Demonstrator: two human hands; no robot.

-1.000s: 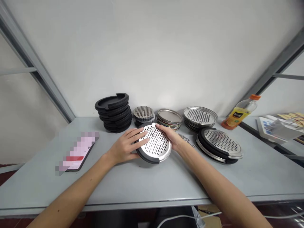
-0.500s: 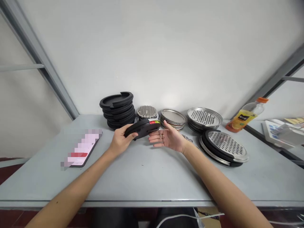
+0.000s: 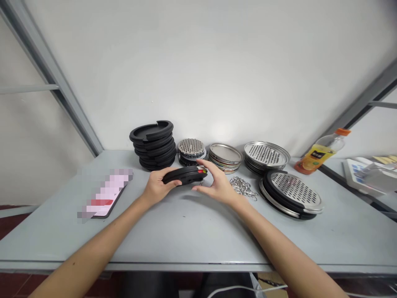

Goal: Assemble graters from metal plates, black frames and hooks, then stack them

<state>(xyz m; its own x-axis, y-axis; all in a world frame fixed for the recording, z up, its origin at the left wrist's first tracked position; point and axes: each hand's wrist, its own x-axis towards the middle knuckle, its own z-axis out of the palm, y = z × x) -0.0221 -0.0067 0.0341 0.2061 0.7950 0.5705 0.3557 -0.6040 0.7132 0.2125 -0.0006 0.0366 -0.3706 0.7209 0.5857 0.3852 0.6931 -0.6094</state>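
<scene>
My left hand (image 3: 158, 186) grips a black rubber-like ring (image 3: 184, 175) seen edge-on, with a small red and yellow mark at its right end. The ring is held a little above the grey table (image 3: 186, 231). My right hand (image 3: 215, 184) stands open beside the ring's right end, its fingers curved toward it, and holds nothing. I cannot tell whether its fingertips touch the ring. Behind the ring sits a short stack of round perforated steel graters (image 3: 191, 145). The ring hides part of that stack's base.
A tall stack of black rings (image 3: 151, 145) stands at the back left. Steel plates (image 3: 225, 153), stacked graters (image 3: 265, 154), a black-rimmed grater (image 3: 291, 191) and a steel chain (image 3: 243, 187) lie to the right. A blurred phone (image 3: 105, 194) lies left; an orange-capped juice bottle (image 3: 319, 152) stands back right.
One second ago both hands lay on a black-rimmed steel grater on the table. Now my left hand holds the black ring raised, and my right hand has closed in on it.
</scene>
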